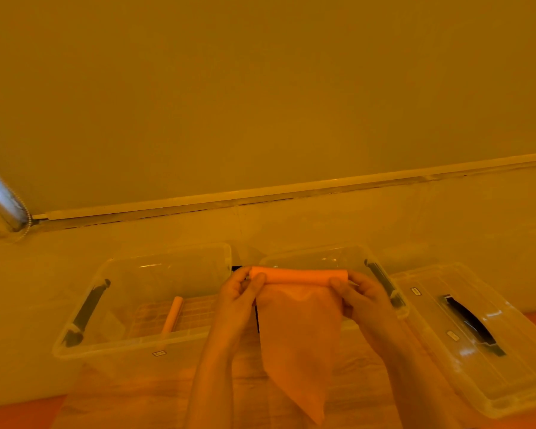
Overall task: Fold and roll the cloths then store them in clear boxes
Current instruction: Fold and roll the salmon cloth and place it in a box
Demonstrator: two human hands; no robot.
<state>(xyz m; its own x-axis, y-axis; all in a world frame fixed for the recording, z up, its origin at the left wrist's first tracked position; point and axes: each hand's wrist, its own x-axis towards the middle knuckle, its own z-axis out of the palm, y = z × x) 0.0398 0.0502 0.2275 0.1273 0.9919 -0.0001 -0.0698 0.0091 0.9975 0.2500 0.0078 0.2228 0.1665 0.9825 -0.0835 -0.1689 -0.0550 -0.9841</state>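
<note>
Head view. The left hand (237, 297) and the right hand (364, 300) are raised above the floor (446, 212), each with fingers and thumb curled round one end of an orange cloth (297, 329). The upper part of the cloth is wound into a horizontal roll between the hands; the unrolled part hangs down to a point that ends just above the bottom edge of the picture.

Two open clear boxes stand side by side behind the hands. The left box (84, 351) holds one rolled cloth (172, 315) lying on its base, with free room on both sides of it. The right box (347, 252) is mostly covered by the hands and the hanging cloth; its contents cannot be made out. A clear lid (508, 394) with a dark handle lies to the right of the right box, near the right edge of the picture.

Both forearms are cut off at the bottom edge. Strong orange lighting flattens all colours. A wall (260, 88) fills the upper half.
</note>
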